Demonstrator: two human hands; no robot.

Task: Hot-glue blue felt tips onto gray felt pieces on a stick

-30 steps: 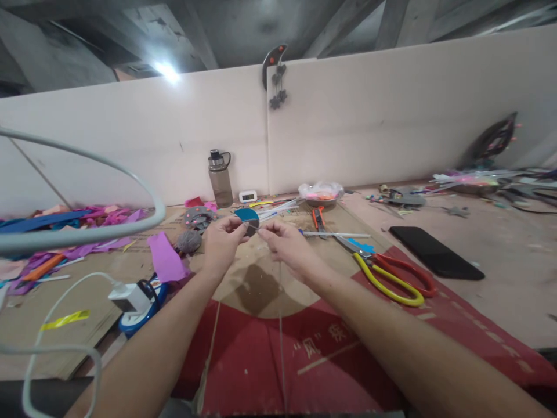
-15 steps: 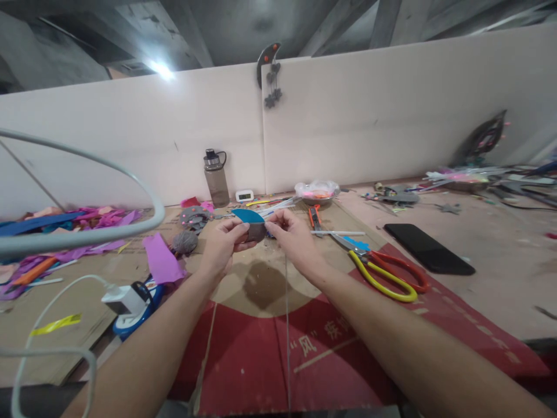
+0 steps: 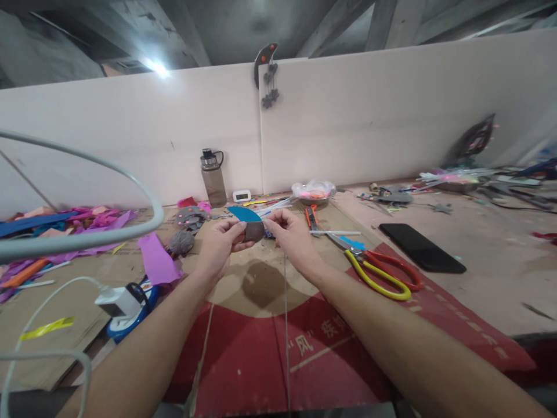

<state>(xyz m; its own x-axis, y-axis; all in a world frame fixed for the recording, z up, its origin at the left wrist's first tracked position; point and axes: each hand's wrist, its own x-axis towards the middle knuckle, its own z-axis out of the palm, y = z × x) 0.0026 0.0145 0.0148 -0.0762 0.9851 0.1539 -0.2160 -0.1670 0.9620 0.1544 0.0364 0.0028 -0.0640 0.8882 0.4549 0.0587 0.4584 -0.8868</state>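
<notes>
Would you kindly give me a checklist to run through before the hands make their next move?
1. Left hand holding the grey piece: ok.
2. Blue piece showing above the grey piece: ok.
3. Right hand at the grey piece's right edge: ok.
4. What the right hand's grip pinches: cannot tell, fingertips hide it.
5. Thread below the right hand free of tangles: ok, its visible length runs nearly straight.
6. Scissors set down: ok, lying on the cardboard.

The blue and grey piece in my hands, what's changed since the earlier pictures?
The blue and grey piece has turned: its blue part now slants to a point at upper left, with more grey showing below. The right hand has risen slightly at its right edge. The left hand still grips it; the scissors, phone and bottle stay put, sliding left only because the camera moved.
</notes>
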